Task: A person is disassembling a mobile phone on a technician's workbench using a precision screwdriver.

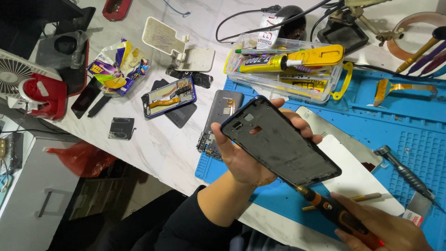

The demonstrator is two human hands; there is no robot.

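My left hand [246, 160] holds a dark phone frame [278, 142] tilted above the blue work mat [409, 135], fingers wrapped around its far edge. In my right hand [390, 230], at the lower right, is an orange-and-black screwdriver [332, 209]. Its tip touches the lower edge of the phone frame. Under the frame lie a white sheet [357, 179] and a grey plate [334, 130].
A clear plastic box [283, 81] with a yellow glue tube stands at the back of the mat. An opened blue phone [168, 96], a grey phone back [223, 109], a snack wrapper [116, 65] and a white stand [179, 46] lie on the marble table. A metal screwdriver [406, 174] rests at right.
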